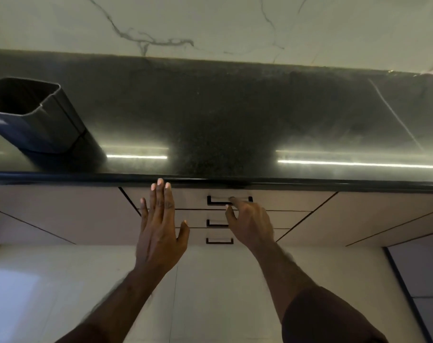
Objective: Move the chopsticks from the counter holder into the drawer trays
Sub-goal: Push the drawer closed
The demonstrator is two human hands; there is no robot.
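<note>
While the top drawer point(185, 200) is shut, right hand point(251, 222) reaches its handle point(229, 200), fingers point(235, 200) at the bar; can't tell if they've hooked it. Left hand point(159, 226) is flat, fingers straight, holding nothing, just below the counter's front edge point(86, 176). Holder point(34, 117) stands near the counter's left front edge; no chopsticks visible inside, interior too dark to confirm. Risk: shallow hook slips off the handle; left fingertips could get pinched near the drawer gap.
</note>
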